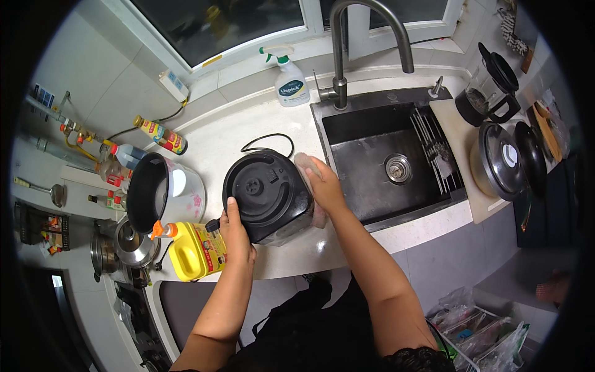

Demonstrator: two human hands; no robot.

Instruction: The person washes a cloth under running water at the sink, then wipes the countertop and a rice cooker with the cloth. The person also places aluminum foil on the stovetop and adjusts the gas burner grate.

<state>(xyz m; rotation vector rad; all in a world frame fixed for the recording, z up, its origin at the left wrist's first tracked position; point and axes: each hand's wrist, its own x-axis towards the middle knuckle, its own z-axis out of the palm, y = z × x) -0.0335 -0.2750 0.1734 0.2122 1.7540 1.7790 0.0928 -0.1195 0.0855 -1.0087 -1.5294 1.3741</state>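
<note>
A black appliance base [269, 198], which looks like a blender base with a round recess and a small drive hub on top, sits on the white counter. Its black cord curls behind it. My left hand [235, 232] grips its near left side, thumb along the top rim. In my right hand [325, 186] is a greyish-pink cloth [305, 164], pressed to the base's right side; part of it hangs below the hand. Just left of my left hand stands a yellow jug [189, 251] with an orange pump top.
Right of the base is a black sink [372, 180] with a tall grey faucet [339, 56]. A spray bottle [291, 80] stands behind. Leftward are a black-lined pot [186, 189] and a sauce bottle [161, 135]. Beyond the sink sit a lidded pot [496, 158] and a jug [489, 93].
</note>
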